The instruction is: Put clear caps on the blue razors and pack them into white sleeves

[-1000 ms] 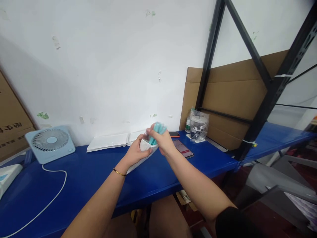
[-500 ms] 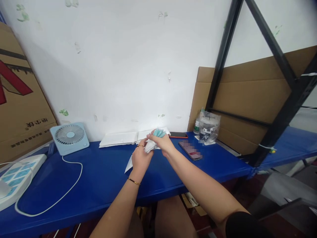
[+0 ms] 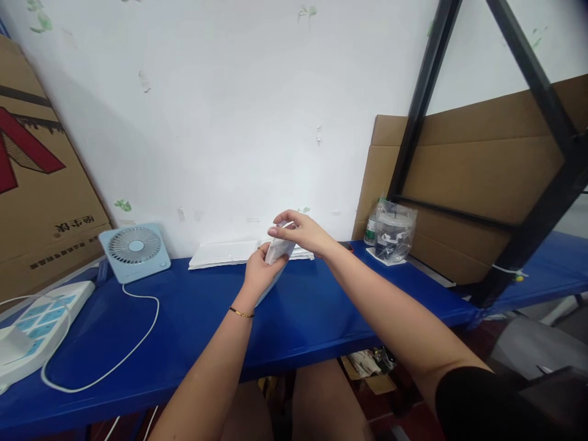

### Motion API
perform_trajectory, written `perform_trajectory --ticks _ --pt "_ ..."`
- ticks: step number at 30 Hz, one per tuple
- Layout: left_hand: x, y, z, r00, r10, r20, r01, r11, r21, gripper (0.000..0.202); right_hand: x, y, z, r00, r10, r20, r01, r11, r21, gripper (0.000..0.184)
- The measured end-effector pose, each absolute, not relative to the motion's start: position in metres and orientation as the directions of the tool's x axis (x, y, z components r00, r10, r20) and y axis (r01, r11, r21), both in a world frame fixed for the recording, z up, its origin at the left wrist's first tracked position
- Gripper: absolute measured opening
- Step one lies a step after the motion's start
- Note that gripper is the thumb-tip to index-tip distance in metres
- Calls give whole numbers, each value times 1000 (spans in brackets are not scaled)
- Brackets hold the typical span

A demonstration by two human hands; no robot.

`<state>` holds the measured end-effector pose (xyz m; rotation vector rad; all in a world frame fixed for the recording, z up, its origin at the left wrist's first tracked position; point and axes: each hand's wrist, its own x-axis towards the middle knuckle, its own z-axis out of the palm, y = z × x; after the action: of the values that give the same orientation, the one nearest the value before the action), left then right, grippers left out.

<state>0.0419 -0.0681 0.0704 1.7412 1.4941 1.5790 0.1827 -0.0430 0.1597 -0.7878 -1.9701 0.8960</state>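
A thin, crumpled white pouch [image 3: 279, 250] stands tilted above the blue table, its lower end slanting down behind my left hand. My left hand [image 3: 261, 272] is closed round its lower part, thumb across the front. At the pouch's top edge, my right hand [image 3: 298, 233] has its thumb and curled fingers closed over the rim. What is inside the pouch is hidden. Behind my hands, flat white packets [image 3: 223, 254] lie in stacks against the wall.
On the blue table [image 3: 193, 331], a light blue fan [image 3: 136, 246] and its cable are at left, beside a white power strip [image 3: 50, 324]. A bagged clear container [image 3: 394, 236] and a bottle [image 3: 370, 229] stand at right, near a black metal frame [image 3: 425, 92]. Cardboard [image 3: 482, 159] leans behind.
The light blue material in my right hand is out of sight. My right hand has risen to the pouch's top, and the pouch stands more upright. The view has shifted slightly.
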Motion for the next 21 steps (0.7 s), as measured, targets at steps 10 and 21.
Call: perform_trajectory --ticks 10,21 --pt "16 -95 74 -20 802 596 206 -580 788 40 223 -43 153 -689 390 610 47 865 -500 20" --pt "19 -229 -29 335 777 533 662 -597 454 22 244 -150 12 -778 490 393 159 759 -632 3"
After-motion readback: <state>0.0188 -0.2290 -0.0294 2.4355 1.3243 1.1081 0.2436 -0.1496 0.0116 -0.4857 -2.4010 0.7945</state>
